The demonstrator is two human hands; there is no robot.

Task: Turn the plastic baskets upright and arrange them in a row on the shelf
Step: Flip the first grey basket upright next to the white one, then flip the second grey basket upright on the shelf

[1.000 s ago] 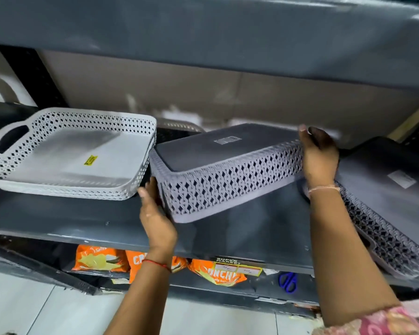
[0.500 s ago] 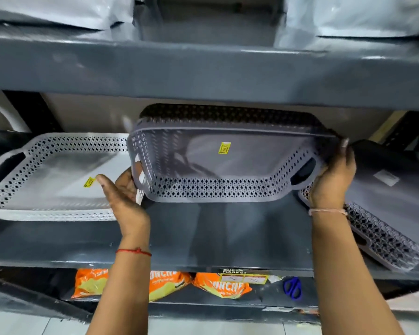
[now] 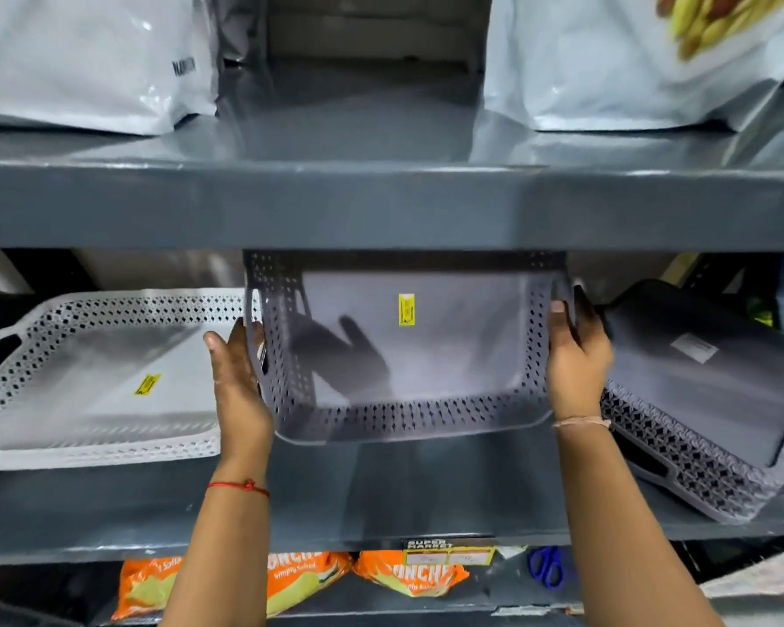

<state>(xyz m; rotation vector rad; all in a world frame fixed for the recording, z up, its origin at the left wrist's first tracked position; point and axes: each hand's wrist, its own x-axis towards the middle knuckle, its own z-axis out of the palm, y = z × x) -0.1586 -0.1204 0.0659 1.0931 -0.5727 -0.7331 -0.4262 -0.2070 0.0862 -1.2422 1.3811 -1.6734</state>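
**Grey basket held between both hands, mouth toward the person**

On the middle shelf (image 3: 381,504), the grey basket (image 3: 403,355) is tilted, its long axis from 9 to 3 o'clock. The left hand (image 3: 241,382) clasps the 9 o'clock end, the right hand (image 3: 575,359) the 3 o'clock end; fingers curl over the rim. The white basket (image 3: 96,377) is upright at 9 o'clock, the dark basket (image 3: 707,400) overturned at 3 o'clock.

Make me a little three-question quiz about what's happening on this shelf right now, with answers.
1. True or false: the white basket sits open side up.
2. Which basket still lies upside down: A) the middle grey basket, B) the dark grey basket on the right?
3. What colour is the sticker inside the held basket?

Key:
1. True.
2. B.
3. Yellow. The left hand and right hand grip its two ends.
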